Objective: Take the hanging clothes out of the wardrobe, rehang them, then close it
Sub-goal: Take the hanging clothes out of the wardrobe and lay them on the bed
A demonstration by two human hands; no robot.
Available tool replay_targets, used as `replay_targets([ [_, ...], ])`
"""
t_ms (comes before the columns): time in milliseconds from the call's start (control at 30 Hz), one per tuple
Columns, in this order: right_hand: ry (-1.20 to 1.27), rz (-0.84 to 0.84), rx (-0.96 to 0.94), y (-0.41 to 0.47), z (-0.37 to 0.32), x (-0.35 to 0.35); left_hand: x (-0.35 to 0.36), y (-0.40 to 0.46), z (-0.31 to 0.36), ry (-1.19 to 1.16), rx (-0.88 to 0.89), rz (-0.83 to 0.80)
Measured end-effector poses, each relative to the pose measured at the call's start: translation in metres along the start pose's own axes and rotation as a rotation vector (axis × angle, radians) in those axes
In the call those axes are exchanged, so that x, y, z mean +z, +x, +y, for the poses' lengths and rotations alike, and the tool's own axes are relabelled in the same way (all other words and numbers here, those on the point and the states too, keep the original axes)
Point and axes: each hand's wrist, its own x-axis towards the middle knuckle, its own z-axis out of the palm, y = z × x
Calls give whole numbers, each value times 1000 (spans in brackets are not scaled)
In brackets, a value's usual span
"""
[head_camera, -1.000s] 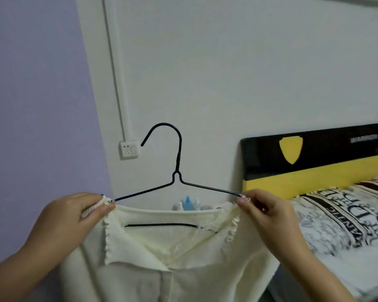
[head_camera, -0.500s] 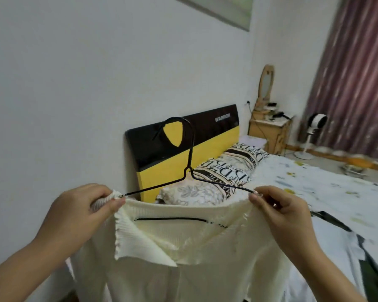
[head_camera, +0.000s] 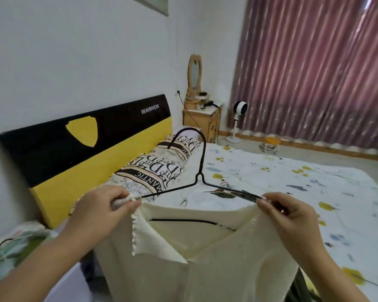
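Hands, two: left hand and right hand each pinch one cream ribbed knit top (shoulder seams) on one black wire hanger

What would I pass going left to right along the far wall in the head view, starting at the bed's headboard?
Black-and-yellow headboard → light wooden bedside cabinet → white round-headed standing fan → dark pink striped curtain.

Soft daylight, perhaps curtain-filtered; warped edges.
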Motion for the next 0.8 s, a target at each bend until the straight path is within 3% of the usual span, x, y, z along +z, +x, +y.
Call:
replay_targets([
  [333, -83, 131, 175, 51, 83, -21, 106, 105, 17, -56, 79, -169],
  [800, -176, 165, 423, 157, 192, 30, 260, 263, -24, -61, 154, -336],
])
